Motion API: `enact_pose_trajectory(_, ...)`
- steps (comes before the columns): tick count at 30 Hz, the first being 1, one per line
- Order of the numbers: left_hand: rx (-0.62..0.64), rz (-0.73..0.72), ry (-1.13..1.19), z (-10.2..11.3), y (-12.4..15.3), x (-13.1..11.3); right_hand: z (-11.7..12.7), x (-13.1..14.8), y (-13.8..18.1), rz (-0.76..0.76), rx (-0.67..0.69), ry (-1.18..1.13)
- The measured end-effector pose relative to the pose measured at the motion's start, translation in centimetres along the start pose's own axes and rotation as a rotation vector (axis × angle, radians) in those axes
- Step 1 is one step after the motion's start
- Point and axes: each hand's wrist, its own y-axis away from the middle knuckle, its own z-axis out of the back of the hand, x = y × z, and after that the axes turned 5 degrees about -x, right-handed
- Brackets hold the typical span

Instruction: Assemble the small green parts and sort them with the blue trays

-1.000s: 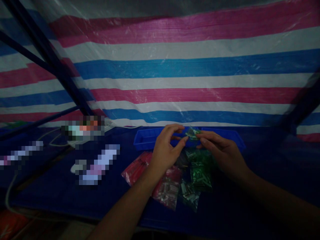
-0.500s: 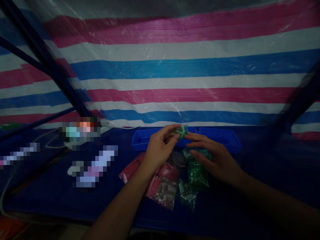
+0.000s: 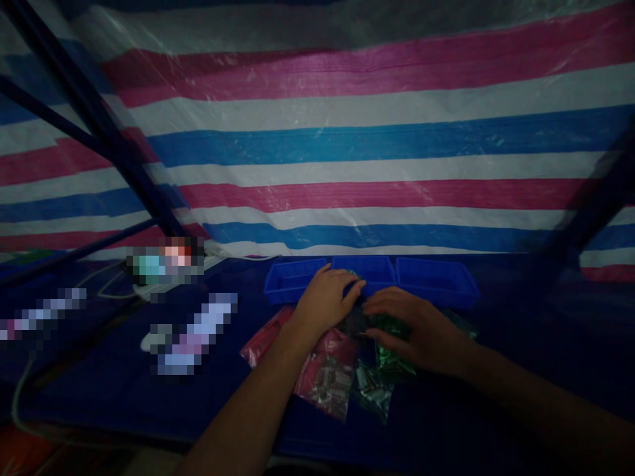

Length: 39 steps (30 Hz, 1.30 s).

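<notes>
My left hand [image 3: 327, 301] reaches over the middle blue tray [image 3: 388, 281], palm down, with its thumb apart from its fingers. A sliver of a small greenish clear packet [image 3: 352, 272] shows just beyond those fingers; the rest is hidden. My right hand [image 3: 421, 325] hovers open over the green packets [image 3: 394, 363], its fingertips near a dark bag [image 3: 353, 322]. Pink bags [image 3: 265, 336] lie under and beside my left forearm. In front are a clear bag of small pale pieces [image 3: 331, 390] and another bag of slim, pale pieces [image 3: 372, 390].
Two more blue trays stand at the back, a left tray [image 3: 292, 281] and a right tray [image 3: 436, 284]. On the left lie a white mouse-like object [image 3: 151, 340], a blurred strip [image 3: 198, 334] and a white cable [image 3: 20, 396]. A striped sheet [image 3: 347, 145] hangs behind.
My left hand has lowered the small green packet from above the trays to the middle tray. My right hand has left the packet and dropped slightly toward the bags.
</notes>
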Motion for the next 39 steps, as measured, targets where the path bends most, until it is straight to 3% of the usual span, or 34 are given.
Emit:
enact_pose_trajectory(5,-0.003,-0.011,-0.041,0.4,0.5,-0.2,-0.5,-0.2,0.1,0.078,0.151,0.095)
enact_pose_trajectory(11,-0.075,-0.054,-0.027,1.0,0.7,-0.7,-0.4,0.6,0.0,0.125,0.108,0.083)
enact_pose_trajectory(17,-0.068,-0.089,-0.017,1.0,0.9,-0.9,-0.7,2.2,0.3,0.186,0.246,0.023)
enact_pose_trajectory(26,-0.101,-0.108,0.051,0.8,1.1,-1.1,-1.3,1.2,0.7,0.172,0.239,0.105)
enact_pose_trajectory(39,-0.100,-0.119,0.051,1.2,1.2,-1.6,-0.7,2.0,0.7,0.194,0.261,0.095)
